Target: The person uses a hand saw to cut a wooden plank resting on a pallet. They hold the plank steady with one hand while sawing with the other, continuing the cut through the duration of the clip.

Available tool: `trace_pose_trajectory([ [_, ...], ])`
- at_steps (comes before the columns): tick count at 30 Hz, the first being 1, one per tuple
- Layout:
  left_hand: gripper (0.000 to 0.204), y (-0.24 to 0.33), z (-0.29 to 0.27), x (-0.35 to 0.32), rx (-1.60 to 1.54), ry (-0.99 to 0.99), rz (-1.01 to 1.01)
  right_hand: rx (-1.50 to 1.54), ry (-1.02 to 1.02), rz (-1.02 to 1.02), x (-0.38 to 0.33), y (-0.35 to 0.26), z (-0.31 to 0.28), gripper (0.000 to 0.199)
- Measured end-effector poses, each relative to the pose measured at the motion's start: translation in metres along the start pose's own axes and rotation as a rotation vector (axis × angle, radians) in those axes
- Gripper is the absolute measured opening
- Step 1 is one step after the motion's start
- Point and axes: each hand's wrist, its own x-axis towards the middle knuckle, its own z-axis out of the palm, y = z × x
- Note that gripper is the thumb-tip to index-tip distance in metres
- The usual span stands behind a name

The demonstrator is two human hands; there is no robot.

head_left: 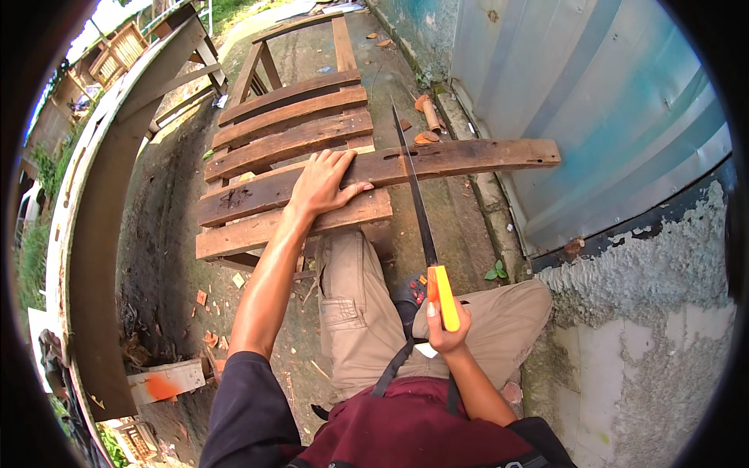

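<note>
Outdoors by a metal wall (593, 117), my left hand (324, 183) lies flat, fingers spread, on one plank (460, 158) overhanging the pallet (289, 140); right hand (446, 324) grips one saw (417, 207).

packages: none | labels: none | signs: none | screens: none

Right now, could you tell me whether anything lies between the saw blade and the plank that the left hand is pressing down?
Nothing visible does: the saw blade already crosses the plank, right of the left hand, while the right hand grips the orange handle.
</note>
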Motion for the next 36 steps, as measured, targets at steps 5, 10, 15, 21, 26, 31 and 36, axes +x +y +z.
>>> trace_pose_trajectory([
  [5, 0.071, -0.005, -0.009, 0.015, -0.061, -0.107, -0.003, 0.331, -0.021, 0.202, 0.000, -0.041, -0.004, 0.042],
  [10, 0.065, 0.000, -0.015, 0.013, -0.127, -0.128, -0.029, 0.488, -0.071, 0.312, 0.021, -0.081, -0.025, 0.046],
  [15, 0.059, 0.001, -0.028, 0.014, -0.129, -0.229, 0.025, 0.508, -0.086, 0.397, 0.031, -0.108, -0.043, 0.043],
  [21, 0.074, 0.008, -0.011, 0.009, 0.115, -0.112, -0.159, 0.397, -0.101, 0.325, 0.034, -0.097, -0.038, 0.052],
  [26, 0.095, 0.016, -0.013, 0.020, 0.034, -0.310, -0.365, 0.359, -0.079, 0.310, 0.042, -0.110, -0.026, 0.045],
  [31, 0.095, 0.038, -0.011, 0.002, 0.093, -0.210, -0.387, 0.452, -0.033, 0.244, 0.046, -0.113, -0.025, 0.046],
  [36, 0.093, 0.034, -0.008, 0.003, 0.059, -0.128, -0.429, 0.531, -0.015, 0.270, 0.046, -0.107, -0.023, 0.045],
])
